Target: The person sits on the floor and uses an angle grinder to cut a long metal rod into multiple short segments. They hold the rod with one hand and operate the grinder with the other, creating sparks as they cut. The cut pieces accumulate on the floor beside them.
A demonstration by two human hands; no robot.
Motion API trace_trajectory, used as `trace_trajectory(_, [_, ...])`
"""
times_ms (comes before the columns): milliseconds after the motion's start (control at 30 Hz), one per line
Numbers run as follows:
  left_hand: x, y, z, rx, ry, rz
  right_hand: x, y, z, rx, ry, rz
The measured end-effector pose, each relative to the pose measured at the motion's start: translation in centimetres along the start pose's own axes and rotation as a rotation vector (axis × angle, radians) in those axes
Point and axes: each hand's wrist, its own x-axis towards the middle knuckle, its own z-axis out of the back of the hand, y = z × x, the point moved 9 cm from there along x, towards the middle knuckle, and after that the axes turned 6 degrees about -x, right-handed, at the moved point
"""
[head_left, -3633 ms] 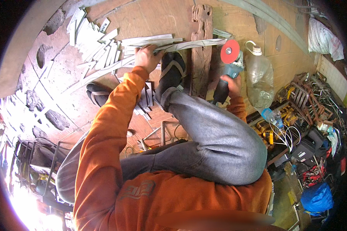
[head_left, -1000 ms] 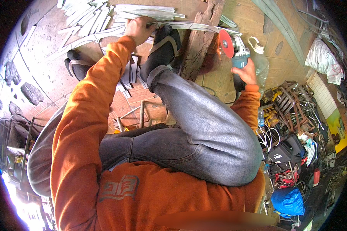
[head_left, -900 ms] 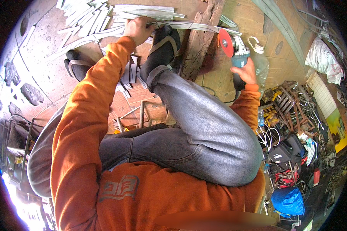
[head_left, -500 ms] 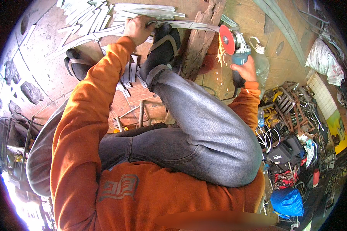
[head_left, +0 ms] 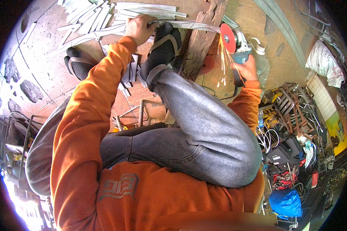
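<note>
My right hand (head_left: 247,68) is wrapped round the body of an angle grinder (head_left: 241,57) with a red disc (head_left: 228,38). The disc's edge meets the right end of a long flat metal strip (head_left: 194,25), and sparks (head_left: 222,57) stream down toward me. My left hand (head_left: 140,29) is closed on the same strip farther left, beside my right foot (head_left: 165,42) in a sandal. Between the foot and the disc the strip crosses a rough wooden block (head_left: 201,40). Shorter cut strips (head_left: 133,69) lie between my feet.
A pile of cut metal strips (head_left: 90,15) lies at the far left. A clear plastic bottle (head_left: 263,63) stands just right of the grinder. Long strips (head_left: 279,23) curve across the far right floor. Tools and scrap (head_left: 293,111), a black case (head_left: 283,152) and a blue bag (head_left: 285,203) crowd the right.
The spark stream has grown longer and denser. The grinder has shifted very slightly right; my left hand stays on the strip.
</note>
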Motion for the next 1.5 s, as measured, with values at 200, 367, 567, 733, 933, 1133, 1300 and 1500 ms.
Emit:
trace_trajectory(200, [0.0,0.0,-0.2,0.058,-0.013,0.013,0.1,0.6,0.3,0.017,-0.037,-0.031])
trace_trajectory(367, [0.0,0.0,-0.2,0.044,-0.014,-0.003,-0.1,2.4,0.6,0.048,-0.046,0.009])
trace_trajectory(567, [0.0,-0.1,-0.1,0.043,-0.012,0.001,0.2,3.6,0.6,0.028,-0.041,0.019])
trace_trajectory(733, [0.1,-0.5,-0.1,0.070,0.015,-0.007,0.3,3.7,0.6,0.022,-0.027,-0.034])
trace_trajectory(933, [0.2,-0.8,0.2,0.069,0.035,0.024,0.5,3.9,0.8,0.043,-0.082,0.015])
trace_trajectory(1133, [0.1,-0.9,0.3,0.067,0.027,0.025,1.3,1.9,-0.1,0.076,-0.080,-0.045])
trace_trajectory(1300, [0.2,-1.0,0.5,0.043,0.004,0.004,0.6,1.5,-0.3,0.084,-0.029,-0.063])
trace_trajectory(1500, [0.1,-0.9,0.5,0.027,0.018,-0.004,-0.5,1.5,-0.7,0.100,-0.017,-0.065])
